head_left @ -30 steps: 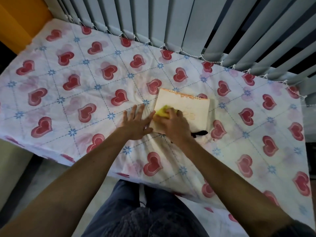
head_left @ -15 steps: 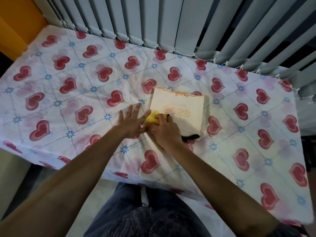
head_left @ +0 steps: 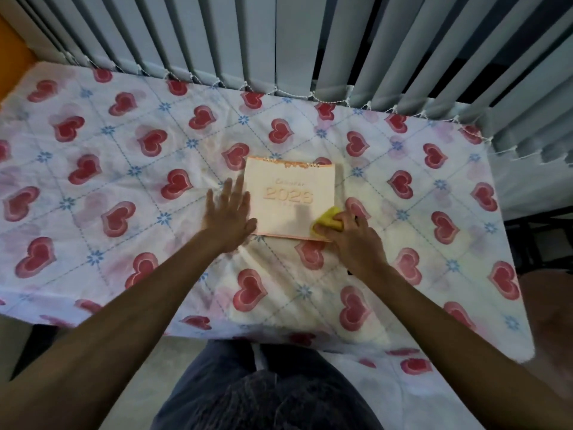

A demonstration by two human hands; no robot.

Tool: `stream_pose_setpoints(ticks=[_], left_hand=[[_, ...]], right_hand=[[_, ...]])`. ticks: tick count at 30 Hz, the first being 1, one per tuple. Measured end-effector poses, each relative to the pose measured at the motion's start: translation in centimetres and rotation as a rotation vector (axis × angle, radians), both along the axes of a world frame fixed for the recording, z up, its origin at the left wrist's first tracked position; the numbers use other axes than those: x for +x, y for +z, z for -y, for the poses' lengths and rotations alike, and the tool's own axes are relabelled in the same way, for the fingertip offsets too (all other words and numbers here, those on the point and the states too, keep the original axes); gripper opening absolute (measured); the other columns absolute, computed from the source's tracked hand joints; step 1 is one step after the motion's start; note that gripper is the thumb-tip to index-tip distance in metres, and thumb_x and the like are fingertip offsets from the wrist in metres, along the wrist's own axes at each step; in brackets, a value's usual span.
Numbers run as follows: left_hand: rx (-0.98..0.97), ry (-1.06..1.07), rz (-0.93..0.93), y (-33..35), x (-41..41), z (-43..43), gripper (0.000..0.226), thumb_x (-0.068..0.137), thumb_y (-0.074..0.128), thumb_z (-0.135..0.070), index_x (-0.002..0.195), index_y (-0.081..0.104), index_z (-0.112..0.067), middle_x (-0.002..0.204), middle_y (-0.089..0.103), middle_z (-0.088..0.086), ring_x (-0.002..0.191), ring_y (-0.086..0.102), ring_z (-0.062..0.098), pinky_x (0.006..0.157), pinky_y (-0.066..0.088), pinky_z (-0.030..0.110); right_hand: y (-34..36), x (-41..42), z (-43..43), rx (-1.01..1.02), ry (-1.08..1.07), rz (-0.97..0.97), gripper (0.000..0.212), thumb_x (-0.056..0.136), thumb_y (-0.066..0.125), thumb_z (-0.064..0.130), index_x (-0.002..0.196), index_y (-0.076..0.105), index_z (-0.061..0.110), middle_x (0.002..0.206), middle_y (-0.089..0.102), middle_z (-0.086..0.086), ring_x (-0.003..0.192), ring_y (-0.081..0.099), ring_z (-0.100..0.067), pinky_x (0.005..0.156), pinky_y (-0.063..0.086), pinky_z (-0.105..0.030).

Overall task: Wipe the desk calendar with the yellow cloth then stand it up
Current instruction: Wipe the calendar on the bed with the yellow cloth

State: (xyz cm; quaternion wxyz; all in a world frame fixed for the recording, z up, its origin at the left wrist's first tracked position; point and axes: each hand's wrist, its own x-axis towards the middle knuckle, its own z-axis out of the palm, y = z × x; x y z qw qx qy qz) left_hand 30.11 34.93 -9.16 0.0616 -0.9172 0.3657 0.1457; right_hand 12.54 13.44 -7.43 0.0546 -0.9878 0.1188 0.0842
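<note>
Head view: the flat, spiral-bound desk calendar [head_left: 290, 200] lies on the heart-printed bench [head_left: 124, 169]. Left hand [head_left: 228, 212], its grip spread wide, presses its left edge. Right hand [head_left: 350, 234], its grip bunching the soft yellow cloth [head_left: 327, 223], works the near right corner.

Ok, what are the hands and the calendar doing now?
Left hand flat beside calendar, steadying its edge. Right hand rubbing cloth on near right corner. Calendar lying flat. Nothing in the way.

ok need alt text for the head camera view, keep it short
A right hand presses a yellow cloth on the near right corner of a desk calendar lying flat on a heart-print tablecloth; the left hand steadies its left edge.
</note>
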Motion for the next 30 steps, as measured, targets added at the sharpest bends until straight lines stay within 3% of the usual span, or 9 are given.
stream_pose_setpoints(ticks=[3,9,13,16,18,22,28,30], left_hand=[[-0.107,-0.01,-0.051,-0.7,-1.8,3.0,0.072,0.094,0.019,-0.057,0.149,-0.009,-0.02,0.157,-0.021,0.009,0.145,-0.015,0.029,0.114,-0.006,0.054],[-0.063,0.025,-0.096,-2.6,-1.6,3.8,0.08,0.09,0.02,-0.064,0.148,-0.012,-0.021,0.159,-0.018,0.006,0.146,-0.013,0.027,0.115,-0.005,0.052],[-0.057,0.039,-0.117,-2.5,-1.8,4.0,0.081,0.09,0.021,-0.064,0.148,-0.014,-0.021,0.158,-0.02,0.006,0.145,-0.016,0.028,0.116,-0.005,0.049],[-0.068,0.039,-0.096,-2.5,-1.9,4.1,0.081,0.09,0.022,-0.064,0.148,-0.013,-0.02,0.158,-0.018,0.007,0.146,-0.015,0.028,0.117,-0.003,0.049],[-0.069,0.039,-0.089,-2.5,-1.9,4.1,0.081,0.09,0.022,-0.063,0.149,-0.012,-0.02,0.159,-0.017,0.007,0.146,-0.014,0.028,0.117,-0.003,0.049],[-0.053,0.057,-0.106,-2.7,-1.9,4.1,0.08,0.089,0.019,-0.065,0.148,-0.015,-0.022,0.158,-0.02,0.004,0.145,-0.018,0.026,0.117,-0.005,0.048],[-0.077,0.069,-0.123,-2.3,-1.9,4.0,0.08,0.089,0.022,-0.065,0.148,-0.014,-0.024,0.158,-0.02,0.003,0.145,-0.018,0.026,0.117,-0.006,0.047],[-0.079,0.071,-0.14,-2.2,-1.9,4.0,0.08,0.089,0.023,-0.064,0.148,-0.015,-0.024,0.158,-0.021,0.003,0.145,-0.019,0.025,0.117,-0.007,0.048]], right_hand=[[0.1,0.5,-1.6,-0.013,0.053,-0.003,0.041,0.095,0.054,0.03,0.133,0.049,0.044,0.14,0.042,-0.008,0.119,0.045,-0.041,0.087,0.05,-0.048],[-0.1,0.2,-0.8,0.05,0.1,-0.034,0.041,0.091,0.059,0.029,0.126,0.052,0.05,0.138,0.044,-0.003,0.114,0.048,-0.037,0.082,0.053,-0.045],[0.0,5.9,1.0,0.113,-0.162,0.093,0.03,0.095,0.053,0.031,0.125,0.058,0.037,0.13,0.049,-0.011,0.109,0.049,-0.039,0.082,0.05,-0.048],[-0.2,11.3,0.8,0.029,-0.346,0.02,0.038,0.091,0.057,0.022,0.128,0.051,0.031,0.138,0.039,-0.014,0.115,0.044,-0.038,0.086,0.047,-0.046],[-0.6,14.1,-1.1,-0.008,-0.271,0.006,0.046,0.088,0.057,0.017,0.131,0.046,0.029,0.143,0.032,-0.015,0.12,0.039,-0.04,0.086,0.047,-0.046],[-1.1,16.0,-3.6,-0.051,-0.113,0.063,0.045,0.088,0.056,0.017,0.132,0.046,0.024,0.134,0.039,-0.017,0.112,0.043,-0.039,0.074,0.05,-0.042],[-1.2,14.1,0.6,-0.156,-0.183,-0.019,0.046,0.088,0.059,0.032,0.131,0.047,0.021,0.133,0.038,-0.018,0.117,0.041,-0.04,0.078,0.051,-0.048],[-1.1,14.4,-0.3,-0.179,-0.216,0.006,0.041,0.09,0.056,0.025,0.13,0.049,0.019,0.133,0.039,-0.017,0.12,0.039,-0.04,0.077,0.051,-0.045]])
